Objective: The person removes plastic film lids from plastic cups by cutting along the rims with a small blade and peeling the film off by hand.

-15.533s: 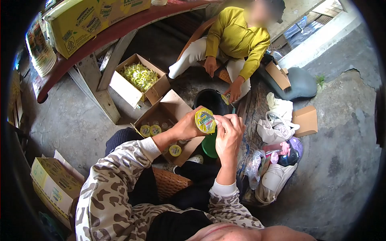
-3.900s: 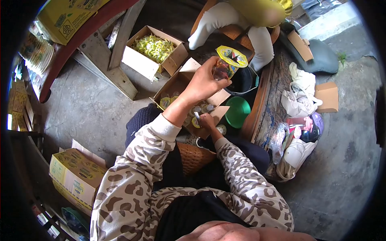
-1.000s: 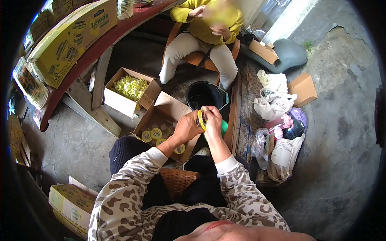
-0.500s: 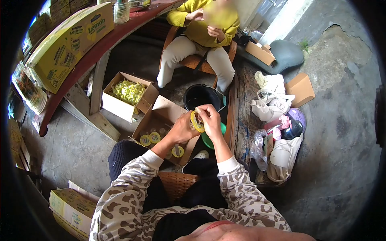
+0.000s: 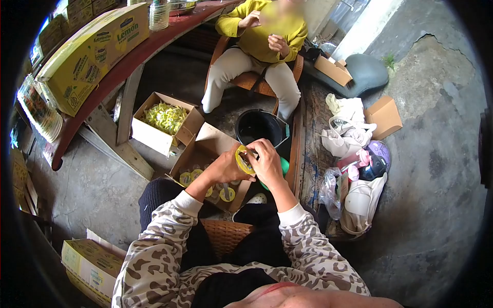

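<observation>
A small plastic cup with a yellow printed lid (image 5: 242, 160) is held in front of me, tilted so its lid faces sideways. My left hand (image 5: 222, 168) is closed around the cup's body. The fingers of my right hand (image 5: 268, 163) are pinched together at the lid's edge; what exactly lies between the fingertips is hidden. Under my hands stands an open cardboard box (image 5: 211, 134), in which several similar cups (image 5: 227, 193) lie, partly covered by my left forearm.
A second box (image 5: 148, 137) holds yellow-green strips (image 5: 164, 118). Beyond my hands are a black bucket (image 5: 251, 127) and a seated person in a yellow top (image 5: 262, 38). Left is a red table (image 5: 110, 64) with a Lemon carton (image 5: 95, 56); right, a bench with bags (image 5: 359, 203) and a helmet (image 5: 379, 154).
Both hands and the cup have shifted slightly left, and the cup has turned a little. Across from me, the other person's hand has lowered slightly.
</observation>
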Demonstrator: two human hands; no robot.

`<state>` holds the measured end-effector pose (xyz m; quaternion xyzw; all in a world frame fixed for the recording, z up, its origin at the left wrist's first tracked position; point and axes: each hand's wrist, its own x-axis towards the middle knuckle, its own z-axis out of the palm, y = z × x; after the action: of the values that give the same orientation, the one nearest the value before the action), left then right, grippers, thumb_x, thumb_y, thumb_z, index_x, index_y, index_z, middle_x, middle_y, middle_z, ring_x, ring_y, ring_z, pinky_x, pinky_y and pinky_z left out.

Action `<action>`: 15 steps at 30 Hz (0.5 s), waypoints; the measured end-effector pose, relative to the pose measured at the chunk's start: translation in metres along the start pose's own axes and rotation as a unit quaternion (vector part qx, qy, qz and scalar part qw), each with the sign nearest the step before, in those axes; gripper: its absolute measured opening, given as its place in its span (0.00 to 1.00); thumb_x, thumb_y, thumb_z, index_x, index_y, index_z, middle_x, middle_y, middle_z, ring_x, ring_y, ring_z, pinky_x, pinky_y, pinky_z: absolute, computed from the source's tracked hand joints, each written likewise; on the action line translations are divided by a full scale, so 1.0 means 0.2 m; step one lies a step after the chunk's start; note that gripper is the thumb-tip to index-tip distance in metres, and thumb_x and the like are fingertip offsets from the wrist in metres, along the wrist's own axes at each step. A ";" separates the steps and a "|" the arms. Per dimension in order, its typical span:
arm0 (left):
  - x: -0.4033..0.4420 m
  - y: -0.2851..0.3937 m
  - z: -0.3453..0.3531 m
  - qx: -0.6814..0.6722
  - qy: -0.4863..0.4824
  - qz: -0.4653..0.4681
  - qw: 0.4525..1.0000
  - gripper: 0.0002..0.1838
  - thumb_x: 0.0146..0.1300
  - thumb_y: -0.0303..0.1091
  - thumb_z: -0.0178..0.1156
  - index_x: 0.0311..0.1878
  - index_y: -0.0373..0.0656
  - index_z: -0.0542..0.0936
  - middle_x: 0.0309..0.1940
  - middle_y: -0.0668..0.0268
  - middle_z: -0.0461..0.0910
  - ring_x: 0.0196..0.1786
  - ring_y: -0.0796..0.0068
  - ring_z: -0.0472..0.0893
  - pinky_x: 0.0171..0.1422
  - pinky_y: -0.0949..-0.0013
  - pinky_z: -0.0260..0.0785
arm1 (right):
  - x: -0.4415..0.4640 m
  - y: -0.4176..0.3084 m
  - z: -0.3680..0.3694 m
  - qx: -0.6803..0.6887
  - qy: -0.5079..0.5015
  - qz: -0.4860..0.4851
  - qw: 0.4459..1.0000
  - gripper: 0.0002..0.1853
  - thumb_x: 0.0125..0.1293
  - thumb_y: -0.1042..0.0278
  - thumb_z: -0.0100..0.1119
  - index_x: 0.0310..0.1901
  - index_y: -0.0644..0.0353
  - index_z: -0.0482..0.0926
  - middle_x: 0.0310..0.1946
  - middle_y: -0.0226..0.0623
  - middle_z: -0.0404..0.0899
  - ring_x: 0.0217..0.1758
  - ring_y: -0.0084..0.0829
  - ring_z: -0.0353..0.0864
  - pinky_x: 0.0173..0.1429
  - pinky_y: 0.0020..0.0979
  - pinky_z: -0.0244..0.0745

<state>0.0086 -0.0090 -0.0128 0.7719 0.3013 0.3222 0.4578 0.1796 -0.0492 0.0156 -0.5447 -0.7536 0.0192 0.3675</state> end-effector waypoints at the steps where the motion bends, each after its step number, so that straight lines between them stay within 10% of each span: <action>1: 0.00 0.01 -0.02 -0.025 -0.030 0.009 0.999 0.46 0.39 0.45 0.85 0.60 0.38 0.72 0.46 0.55 0.83 0.52 0.54 0.84 0.57 0.58 0.75 | 0.00 0.00 0.00 -0.004 0.003 -0.013 1.000 0.12 0.58 0.75 0.70 0.41 0.60 0.77 0.38 0.39 0.79 0.45 0.43 0.80 0.51 0.41 0.77; 15: 0.00 0.00 -0.07 0.012 -0.086 0.016 0.996 0.29 0.39 0.42 0.80 0.44 0.38 0.79 0.35 0.52 0.86 0.41 0.51 0.86 0.48 0.58 0.76 | 0.01 -0.08 -0.08 -0.130 -0.073 -0.091 0.985 0.09 0.59 0.70 0.65 0.39 0.58 0.76 0.36 0.37 0.75 0.43 0.39 0.77 0.48 0.41 0.72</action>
<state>-0.0019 -0.0025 -0.0076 0.8070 0.2518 0.2583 0.4675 0.1759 -0.0587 0.0347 -0.5143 -0.8209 -0.0725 0.2375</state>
